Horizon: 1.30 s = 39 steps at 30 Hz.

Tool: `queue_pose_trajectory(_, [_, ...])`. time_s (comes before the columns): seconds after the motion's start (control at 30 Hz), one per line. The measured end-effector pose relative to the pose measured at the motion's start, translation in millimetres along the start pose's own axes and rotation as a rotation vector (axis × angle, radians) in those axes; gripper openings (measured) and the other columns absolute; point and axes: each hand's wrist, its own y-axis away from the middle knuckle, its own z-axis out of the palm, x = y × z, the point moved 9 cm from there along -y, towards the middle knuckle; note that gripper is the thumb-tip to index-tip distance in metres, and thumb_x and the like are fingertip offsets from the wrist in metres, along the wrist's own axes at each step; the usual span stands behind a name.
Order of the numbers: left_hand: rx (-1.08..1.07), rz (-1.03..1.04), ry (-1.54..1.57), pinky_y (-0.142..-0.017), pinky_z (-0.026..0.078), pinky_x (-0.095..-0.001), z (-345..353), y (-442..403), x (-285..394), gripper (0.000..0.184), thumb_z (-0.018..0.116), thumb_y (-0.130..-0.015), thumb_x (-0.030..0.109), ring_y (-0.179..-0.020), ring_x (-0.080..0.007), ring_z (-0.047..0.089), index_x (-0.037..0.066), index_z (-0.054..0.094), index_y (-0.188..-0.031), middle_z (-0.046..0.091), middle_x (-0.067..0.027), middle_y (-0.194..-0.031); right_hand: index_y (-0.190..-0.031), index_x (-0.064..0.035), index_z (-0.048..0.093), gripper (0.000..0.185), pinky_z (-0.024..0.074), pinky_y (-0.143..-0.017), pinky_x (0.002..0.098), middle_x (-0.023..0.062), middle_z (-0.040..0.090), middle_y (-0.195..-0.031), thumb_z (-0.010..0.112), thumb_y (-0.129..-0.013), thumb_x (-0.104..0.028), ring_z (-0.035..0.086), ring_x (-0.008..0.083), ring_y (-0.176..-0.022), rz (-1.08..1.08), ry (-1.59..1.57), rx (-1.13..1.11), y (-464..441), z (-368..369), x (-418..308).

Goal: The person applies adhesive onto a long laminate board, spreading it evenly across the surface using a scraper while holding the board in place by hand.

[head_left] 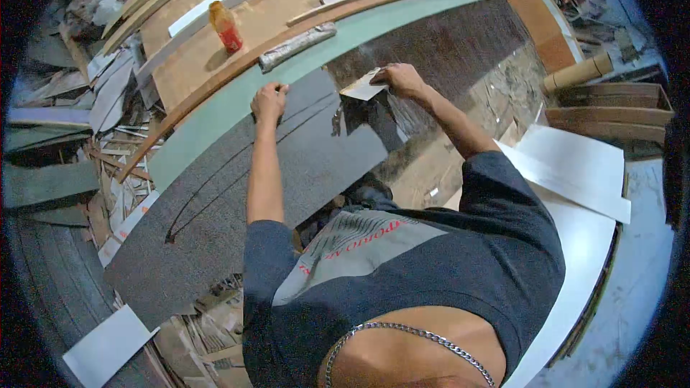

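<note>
A pale, flat spreader (pixel 363 85) is gripped in my right hand (pixel 402 80), its edge tilted over the dark wet patch where the grey sheet (pixel 223 187) meets a dark brown coated area (pixel 453 39). My left hand (pixel 269 103) is closed, knuckles up, at the far edge of the grey sheet; what its fingers hold, if anything, is hidden. Thin dark lines of a poured liquid (pixel 208 185) run in a long loop along the sheet, ending in a blob at the left. A dark smear (pixel 336 121) hangs just below the spreader.
Beyond the sheet lie a pale green strip (pixel 190 140), a plastic-wrapped roll (pixel 297 47) and a bottle with a red label (pixel 226 26). Scrap wood (pixel 115 93) heaps up at left. White panels (pixel 575 165) and a cardboard tube (pixel 578 73) are at right.
</note>
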Motion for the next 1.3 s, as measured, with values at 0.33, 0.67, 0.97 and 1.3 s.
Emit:
queue_pose_trajectory(0.33, [0.029, 0.055, -0.064, -0.083, 0.051, -0.0507, 0, -1, 2, 0.028, 0.066, -0.089, 0.045, -0.096, -0.0391, 0.066, 0.021, 0.075, -0.100, 0.072, -0.0169, -0.096, -0.111, -0.0230, 0.074, 0.041, 0.0542, -0.084, 0.0411, 0.0040, 0.071, -0.109, 0.066, -0.073, -0.010, 0.065, 0.0286, -0.102, 0.014, -0.030, -0.118, 62, 41, 17])
queue_pose_trajectory(0.67, [0.005, 0.072, -0.099, -0.082, 0.052, -0.0479, 5, -5, 0, 0.033, 0.064, -0.088, 0.048, -0.096, -0.0379, 0.067, 0.020, 0.074, -0.101, 0.073, -0.0140, -0.096, -0.103, -0.0218, 0.076, 0.029, 0.0553, -0.078, 0.0425, 0.0089, 0.072, -0.101, 0.064, -0.078, -0.015, 0.068, 0.0288, -0.096, 0.033, -0.011, -0.116, 130, 81, 29])
queue_pose_trajectory(0.97, [0.056, 0.162, -0.077, -0.078, 0.052, -0.0462, 15, -9, -13, 0.033, 0.067, -0.086, 0.050, -0.091, -0.0335, 0.069, 0.020, 0.076, -0.096, 0.074, -0.0106, -0.092, -0.090, -0.0161, 0.074, 0.020, 0.0541, -0.065, 0.0463, 0.0132, 0.071, -0.084, 0.068, -0.072, -0.012, 0.070, 0.0357, -0.081, 0.118, -0.001, -0.355, 259, 135, 15])
queue_pose_trajectory(1.3, [0.011, 0.051, -0.040, -0.080, 0.054, -0.0433, 9, -8, -8, 0.035, 0.068, -0.086, 0.048, -0.087, -0.0318, 0.070, 0.017, 0.076, -0.100, 0.074, -0.0110, -0.095, -0.110, -0.0053, 0.072, 0.034, 0.0504, -0.079, 0.0319, 0.0103, 0.074, -0.094, 0.060, -0.079, 0.000, 0.064, 0.0151, -0.086, 0.483, -0.991, 0.374, 299, 40, 17])
